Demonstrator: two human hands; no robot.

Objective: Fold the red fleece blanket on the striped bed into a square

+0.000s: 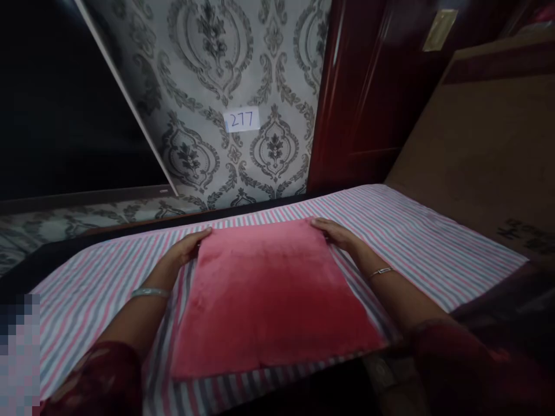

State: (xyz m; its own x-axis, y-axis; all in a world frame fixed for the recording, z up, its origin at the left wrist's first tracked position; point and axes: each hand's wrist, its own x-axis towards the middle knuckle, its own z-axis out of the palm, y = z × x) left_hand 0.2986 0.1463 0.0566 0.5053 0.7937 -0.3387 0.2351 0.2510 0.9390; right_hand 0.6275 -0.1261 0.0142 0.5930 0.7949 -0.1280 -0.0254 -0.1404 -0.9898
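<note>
Left hand [191, 244] and right hand [337, 233] each pinch a far corner of that red plush cloth [277, 294], probably so it lies nice and flat.

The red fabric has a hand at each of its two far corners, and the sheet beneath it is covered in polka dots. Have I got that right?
Not quite: the sheet is striped, not polka-dotted, as the head view shows. The red fabric does have the left hand and the right hand at its far corners.
</note>
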